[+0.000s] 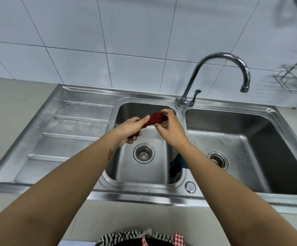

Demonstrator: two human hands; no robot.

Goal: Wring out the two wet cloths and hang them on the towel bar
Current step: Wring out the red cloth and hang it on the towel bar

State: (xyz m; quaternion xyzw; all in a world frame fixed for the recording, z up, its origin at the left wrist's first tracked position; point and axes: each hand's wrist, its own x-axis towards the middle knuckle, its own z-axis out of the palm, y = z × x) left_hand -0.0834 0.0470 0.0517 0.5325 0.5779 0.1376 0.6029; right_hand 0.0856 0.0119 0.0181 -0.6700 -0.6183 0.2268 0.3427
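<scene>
A dark red cloth, twisted into a tight roll, is held above the left sink basin. My left hand grips its near end, and my right hand grips its far end. A second, dark blue cloth lies at the right side of the same basin, mostly hidden under my right forearm. No towel bar is clearly visible.
A curved chrome faucet rises behind the divider, with its spout over the right basin. A ribbed steel drainboard lies to the left. A wire rack hangs on the tiled wall at right. Each basin has a drain strainer.
</scene>
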